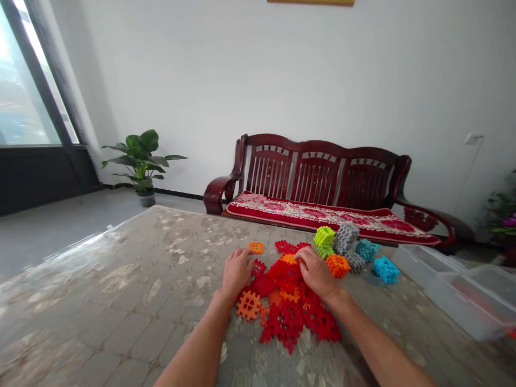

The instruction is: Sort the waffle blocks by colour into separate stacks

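Observation:
A heap of red interlocking building pieces (288, 317) lies on the table in front of me, with orange pieces mixed in. My left hand (237, 271) is at the heap's left side, its fingers curled together beside a small red piece (258, 267); what they hold, if anything, is hidden. Bent fingers of my right hand (316, 273) pinch at an orange building piece (289, 259) on top of the heap. Just beyond my left fingertips lies a small orange square piece (256, 248). A larger orange square piece (249, 305) rests at the near left of the pile.
To the right stand assembled blocks: lime green (324, 241), grey (345, 239), orange (337, 265) and blue (386, 270). Clear plastic bins (463, 306) sit at the table's right edge. Behind the patterned tablecloth (121, 290) are a wooden bench (318, 172) and a potted plant (143, 161).

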The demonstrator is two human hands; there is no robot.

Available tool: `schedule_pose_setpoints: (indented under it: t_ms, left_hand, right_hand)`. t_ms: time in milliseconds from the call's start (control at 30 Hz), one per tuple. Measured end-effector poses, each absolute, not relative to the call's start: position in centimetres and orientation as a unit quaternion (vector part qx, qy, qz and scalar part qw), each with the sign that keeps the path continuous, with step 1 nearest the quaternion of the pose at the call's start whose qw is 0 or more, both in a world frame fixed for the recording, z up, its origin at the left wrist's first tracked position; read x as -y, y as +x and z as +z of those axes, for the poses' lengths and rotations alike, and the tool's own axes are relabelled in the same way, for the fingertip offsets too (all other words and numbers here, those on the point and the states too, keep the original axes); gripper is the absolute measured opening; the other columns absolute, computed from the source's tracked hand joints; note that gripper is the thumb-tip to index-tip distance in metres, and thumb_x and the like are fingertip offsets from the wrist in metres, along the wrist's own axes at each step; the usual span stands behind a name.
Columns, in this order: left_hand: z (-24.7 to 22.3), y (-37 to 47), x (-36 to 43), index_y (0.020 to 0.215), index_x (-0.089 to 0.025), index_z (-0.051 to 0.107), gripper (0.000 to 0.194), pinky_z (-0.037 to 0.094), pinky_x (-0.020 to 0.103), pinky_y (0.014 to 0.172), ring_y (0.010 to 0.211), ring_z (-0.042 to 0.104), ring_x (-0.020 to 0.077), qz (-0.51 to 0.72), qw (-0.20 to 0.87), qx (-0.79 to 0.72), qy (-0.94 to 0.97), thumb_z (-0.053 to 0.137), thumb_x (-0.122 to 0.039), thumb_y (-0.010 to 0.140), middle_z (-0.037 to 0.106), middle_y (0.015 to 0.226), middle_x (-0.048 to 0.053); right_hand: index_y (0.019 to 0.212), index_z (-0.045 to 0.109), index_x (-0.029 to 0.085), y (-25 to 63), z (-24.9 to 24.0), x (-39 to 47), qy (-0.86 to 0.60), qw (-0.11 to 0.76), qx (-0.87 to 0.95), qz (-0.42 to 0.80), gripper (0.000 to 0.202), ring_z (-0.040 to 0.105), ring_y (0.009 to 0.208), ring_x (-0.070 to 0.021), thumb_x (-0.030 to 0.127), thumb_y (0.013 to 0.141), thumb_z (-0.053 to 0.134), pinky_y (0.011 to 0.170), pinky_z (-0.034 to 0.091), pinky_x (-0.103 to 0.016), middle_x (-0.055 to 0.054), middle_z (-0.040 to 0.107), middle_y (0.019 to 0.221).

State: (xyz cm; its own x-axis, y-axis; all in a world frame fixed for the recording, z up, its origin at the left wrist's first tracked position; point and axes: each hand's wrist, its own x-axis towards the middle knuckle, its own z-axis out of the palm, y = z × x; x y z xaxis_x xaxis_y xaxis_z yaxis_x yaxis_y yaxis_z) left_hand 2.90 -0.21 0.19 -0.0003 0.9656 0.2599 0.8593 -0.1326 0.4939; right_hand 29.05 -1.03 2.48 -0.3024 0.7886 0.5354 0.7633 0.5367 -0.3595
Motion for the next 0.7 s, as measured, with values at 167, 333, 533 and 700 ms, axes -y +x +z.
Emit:
schedule_pose_setpoints:
  t_ms: [167,333,533,700]
  left_hand:
    - [-0.1,2.5,-0.4,0.124,-0.021,0.061,0.039,0.04,0.031,0.105,0.122,0.056,0.0191,0.314,0.139,-0.671,0.657,0.043,-0.024,0.09,0.064,0.129,0.007]
    - [0.4,2.6,-0.6,0.137,-0.02,0.052,0.048,0.035,0.031,0.109,0.13,0.049,0.0196,0.221,0.101,-0.69,0.682,0.042,-0.031,0.091,0.057,0.14,0.008]
    - [1.9,3.2,-2.2,0.144,-0.021,0.045,0.058,0.039,0.042,0.103,0.125,0.053,0.0305,0.127,0.072,-0.709,0.69,0.045,-0.038,0.089,0.057,0.135,0.016]
    - [2.5,3.6,-5.0,0.147,-0.023,0.039,0.064,0.041,0.043,0.1,0.129,0.05,0.0351,0.094,0.067,-0.704,0.7,0.047,-0.045,0.088,0.042,0.147,0.021]
  right_hand:
    - [0.09,0.066,0.023,31.2,-0.1,3.2,-0.525,0.43,0.73,0.075,0.034,0.062,0.097,-0.0196,0.005,0.076,0.041,0.091,0.049,-0.036,-0.005,0.068,0.098]
    - [0.106,0.067,0.021,30.5,-1.3,4.3,-0.544,0.465,0.693,0.087,0.032,0.061,0.107,-0.0235,0.017,0.079,0.05,0.1,0.045,-0.043,-0.008,0.069,0.111]
    - [0.106,0.069,0.02,30.3,-1.4,4.5,-0.538,0.48,0.686,0.102,0.03,0.06,0.109,-0.0236,0.022,0.082,0.05,0.103,0.044,-0.043,-0.009,0.069,0.111]
    - [0.1,0.071,0.021,30.4,-1.4,4.6,-0.546,0.472,0.684,0.108,0.027,0.062,0.105,-0.0232,0.02,0.08,0.053,0.101,0.045,-0.041,-0.008,0.071,0.106]
